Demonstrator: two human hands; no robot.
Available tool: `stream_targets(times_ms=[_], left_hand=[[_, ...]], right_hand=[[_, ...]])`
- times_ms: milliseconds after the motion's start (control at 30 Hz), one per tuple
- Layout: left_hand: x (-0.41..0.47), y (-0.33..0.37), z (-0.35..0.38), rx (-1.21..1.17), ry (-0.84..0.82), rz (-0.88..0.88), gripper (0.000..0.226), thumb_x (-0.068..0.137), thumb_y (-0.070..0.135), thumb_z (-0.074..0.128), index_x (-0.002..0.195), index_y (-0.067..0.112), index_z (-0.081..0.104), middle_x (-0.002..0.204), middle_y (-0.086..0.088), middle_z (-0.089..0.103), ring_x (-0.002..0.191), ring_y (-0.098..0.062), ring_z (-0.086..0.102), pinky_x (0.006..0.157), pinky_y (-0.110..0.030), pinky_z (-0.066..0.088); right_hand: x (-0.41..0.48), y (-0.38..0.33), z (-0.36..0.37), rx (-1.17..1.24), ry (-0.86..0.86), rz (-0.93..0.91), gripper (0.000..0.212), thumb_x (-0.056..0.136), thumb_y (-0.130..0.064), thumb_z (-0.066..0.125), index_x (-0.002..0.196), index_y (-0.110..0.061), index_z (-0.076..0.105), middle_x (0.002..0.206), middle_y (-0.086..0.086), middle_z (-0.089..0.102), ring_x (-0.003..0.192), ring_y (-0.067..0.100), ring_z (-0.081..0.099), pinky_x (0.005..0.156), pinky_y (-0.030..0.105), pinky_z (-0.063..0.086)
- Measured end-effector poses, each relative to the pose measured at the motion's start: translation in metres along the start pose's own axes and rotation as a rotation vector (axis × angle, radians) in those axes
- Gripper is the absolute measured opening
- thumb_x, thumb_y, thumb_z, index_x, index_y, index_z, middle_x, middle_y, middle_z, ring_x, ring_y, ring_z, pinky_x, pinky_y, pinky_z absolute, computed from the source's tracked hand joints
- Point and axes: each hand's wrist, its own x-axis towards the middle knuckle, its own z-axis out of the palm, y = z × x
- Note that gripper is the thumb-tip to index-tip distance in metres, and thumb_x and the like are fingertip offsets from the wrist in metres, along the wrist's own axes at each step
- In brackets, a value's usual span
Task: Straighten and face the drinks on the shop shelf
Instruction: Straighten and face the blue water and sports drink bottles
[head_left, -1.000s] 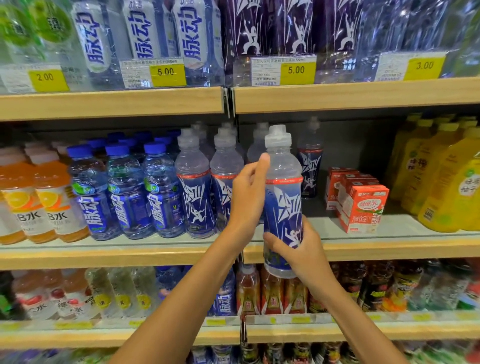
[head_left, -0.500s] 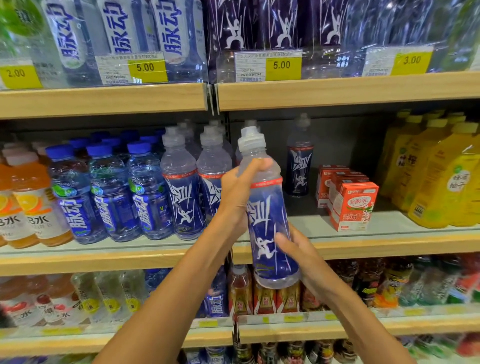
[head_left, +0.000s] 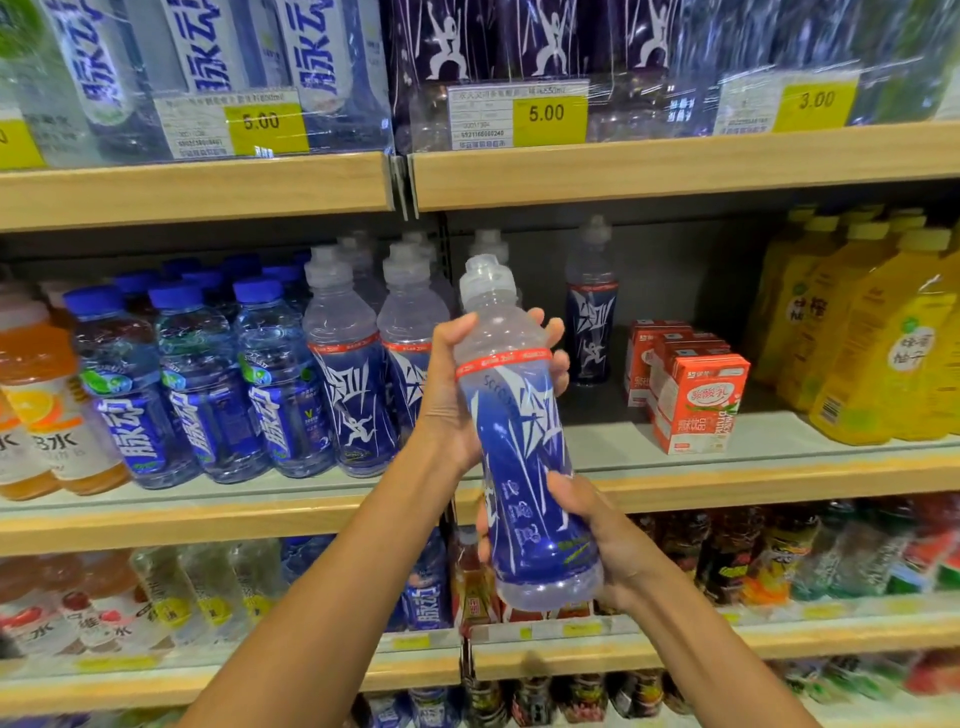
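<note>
Bottle (head_left: 519, 441), frame centre, has tilted top-left and rotated over the last second, and is clear of the shelf (head_left: 779, 480). Left hand (head_left: 447, 405) grip clamps its shoulder, right hand (head_left: 608, 540) its base. Label likely not yet faced; reshelving remains.

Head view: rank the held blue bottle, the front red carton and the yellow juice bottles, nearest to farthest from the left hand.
1. The held blue bottle, gripped by the left hand itself.
2. The front red carton, standing to the right.
3. The yellow juice bottles, far right.
</note>
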Motion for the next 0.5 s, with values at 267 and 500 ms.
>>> stream_targets(times_ms=[267,500], left_hand=[[-0.002,0.004,0.007,0.678,0.547,0.216,0.034,0.091,0.047,0.054,0.092,0.016,0.069,0.090,-0.006,0.073,0.082,-0.018,0.067,0.074,-0.029,0.051],[0.002,-0.017,0.037,0.905,0.608,0.423,0.042,0.073,0.051,0.075,0.103,0.027,0.058,0.105,0.000,0.069,0.097,-0.016,0.068,0.090,-0.038,0.055]], right_hand=[[-0.004,-0.009,0.003,-0.419,0.424,-0.198,0.054,0.069,-0.046,0.075,0.116,-0.027,0.056,0.107,-0.003,0.071,0.097,0.016,0.069,0.075,0.023,0.055],[0.003,0.002,0.009,-0.757,0.649,-0.361,0.053,0.069,-0.058,0.067,0.113,-0.038,0.046,0.103,-0.023,0.065,0.094,-0.004,0.064,0.072,0.009,0.049]])
